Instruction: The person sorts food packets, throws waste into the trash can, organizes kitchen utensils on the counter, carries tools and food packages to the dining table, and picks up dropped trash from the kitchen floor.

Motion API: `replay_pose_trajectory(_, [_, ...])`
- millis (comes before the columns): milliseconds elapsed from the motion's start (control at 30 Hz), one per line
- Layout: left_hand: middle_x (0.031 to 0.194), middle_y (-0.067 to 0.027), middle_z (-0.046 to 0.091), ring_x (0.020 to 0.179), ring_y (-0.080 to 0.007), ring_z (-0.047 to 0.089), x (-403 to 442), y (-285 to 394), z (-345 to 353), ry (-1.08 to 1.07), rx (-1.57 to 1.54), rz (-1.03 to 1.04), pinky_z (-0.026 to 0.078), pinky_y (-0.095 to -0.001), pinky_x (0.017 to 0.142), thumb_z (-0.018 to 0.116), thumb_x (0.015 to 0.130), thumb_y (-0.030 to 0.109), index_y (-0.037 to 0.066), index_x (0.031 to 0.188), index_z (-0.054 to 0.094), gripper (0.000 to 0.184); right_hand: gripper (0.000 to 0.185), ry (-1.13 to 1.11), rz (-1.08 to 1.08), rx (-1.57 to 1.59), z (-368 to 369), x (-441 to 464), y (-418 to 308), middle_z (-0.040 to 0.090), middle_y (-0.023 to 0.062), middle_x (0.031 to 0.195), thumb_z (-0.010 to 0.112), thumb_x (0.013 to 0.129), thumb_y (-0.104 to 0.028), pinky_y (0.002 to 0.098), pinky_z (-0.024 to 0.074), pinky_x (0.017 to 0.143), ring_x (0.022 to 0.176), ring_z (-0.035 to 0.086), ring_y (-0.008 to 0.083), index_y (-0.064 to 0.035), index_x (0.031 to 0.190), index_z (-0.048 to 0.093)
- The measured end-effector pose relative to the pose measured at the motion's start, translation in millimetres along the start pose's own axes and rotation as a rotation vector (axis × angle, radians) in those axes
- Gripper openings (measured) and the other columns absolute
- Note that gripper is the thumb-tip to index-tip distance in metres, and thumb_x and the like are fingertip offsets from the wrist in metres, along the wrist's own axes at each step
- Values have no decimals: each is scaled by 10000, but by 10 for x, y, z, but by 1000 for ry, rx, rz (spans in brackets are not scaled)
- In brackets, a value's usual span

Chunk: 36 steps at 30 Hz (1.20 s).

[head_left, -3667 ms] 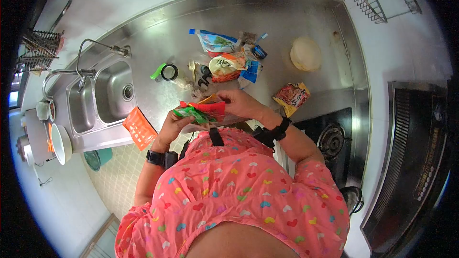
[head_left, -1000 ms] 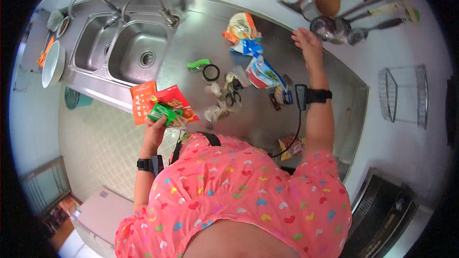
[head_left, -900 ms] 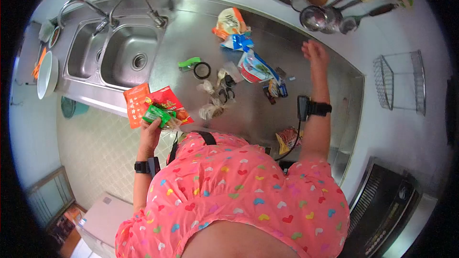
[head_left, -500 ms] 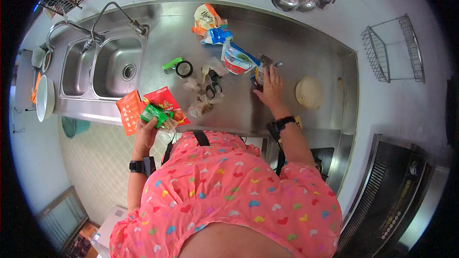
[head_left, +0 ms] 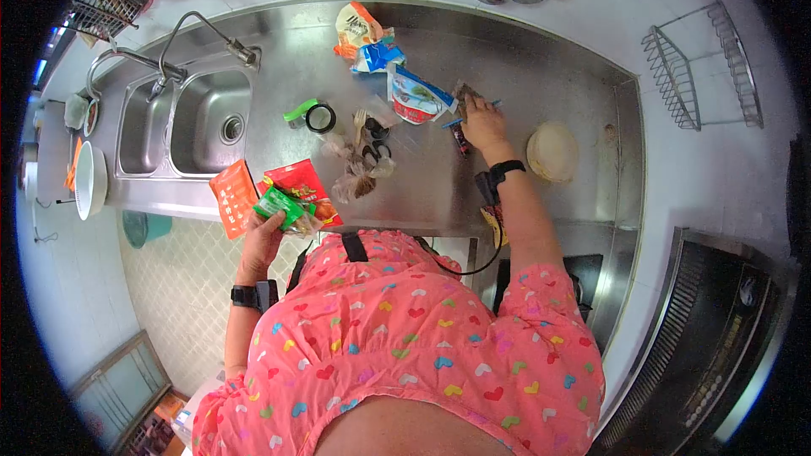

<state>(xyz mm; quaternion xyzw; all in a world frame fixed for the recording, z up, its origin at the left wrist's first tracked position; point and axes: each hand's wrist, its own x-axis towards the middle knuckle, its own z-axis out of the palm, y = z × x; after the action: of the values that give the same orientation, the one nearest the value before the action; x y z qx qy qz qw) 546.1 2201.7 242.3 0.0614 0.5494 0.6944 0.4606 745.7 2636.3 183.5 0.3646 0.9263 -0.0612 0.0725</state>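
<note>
My left hand pinches the green packet closed between thumb and fingers by the counter's front edge; the red packet beneath slants down-right toward me. My right hand reaches forward, fingers bent over small packets; I can't tell their grip. Bare steel opens behind them.
</note>
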Motion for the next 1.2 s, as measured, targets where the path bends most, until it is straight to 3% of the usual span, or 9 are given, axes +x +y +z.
replay_pose_trajectory(200, [1040,-82,598,944,-201,586,-14,-7,153,36,-48,-47,462,-344,839,525,835,22,-5,1098,509,265,298,198,68,91,36,78,176,621,162,980,514,807,-144,389,467,789,902,599,307,-59,1085,581])
replay_pose_trajectory(367, [1042,-82,597,934,-203,591,49,-49,202,-5,-46,-104,475,-352,829,525,843,27,-2,1100,507,260,230,560,284,792,-42,3,382,632,140,895,522,809,-90,354,489,695,797,623,266,-18,1019,583])
replay_pose_trajectory(467, [1044,-87,595,923,-203,595,120,-58,339,21,-58,-152,487,-357,815,529,845,32,3,1109,501,267,245,406,526,1561,6,-113,425,626,101,924,554,818,-91,313,481,716,817,614,215,-16,1051,577])
replay_pose_trajectory(667, [1038,-99,586,929,-211,594,317,-129,588,-61,-63,-235,499,-361,820,532,838,18,-5,1145,470,314,159,83,427,2058,-115,-802,186,613,65,880,572,805,-93,268,489,635,754,604,151,-48,957,585])
replay_pose_trajectory(700, [1033,-102,586,927,-214,595,364,-184,597,-83,-62,-244,501,-360,821,533,840,20,-7,1134,475,301,159,78,431,2065,-260,-986,83,613,65,880,572,805,-93,268,489,635,754,604,151,-48,957,585])
replay_pose_trajectory(800, [1035,-96,585,917,-210,597,403,-188,749,-100,-40,-282,504,-354,817,532,851,36,-4,1126,482,282,174,0,98,953,-479,-1278,-165,605,65,880,580,801,-95,260,501,620,759,605,157,-23,959,572])
replay_pose_trajectory(867, [1078,-91,564,963,-208,578,443,-231,803,-195,-70,-291,485,-362,847,530,860,66,7,1164,457,318,179,-467,379,2074,-283,-1284,-307,599,67,863,579,804,-98,250,502,615,766,607,158,-8,959,571])
replay_pose_trajectory(1033, [1085,-92,560,968,-207,576,464,-224,971,-215,-134,-304,485,-361,855,534,869,87,2,1198,428,356,188,-650,315,1858,-543,-1284,-1138,594,80,872,545,824,-102,255,507,651,738,589,135,8,974,569])
replay_pose_trajectory(1200, [1094,-88,559,968,-202,576,433,-193,1030,-206,-154,-219,490,-362,846,539,867,88,7,1203,426,364,243,-441,-84,1272,-312,-1218,-1372,615,44,879,547,842,-150,239,477,655,744,570,80,24,1009,583])
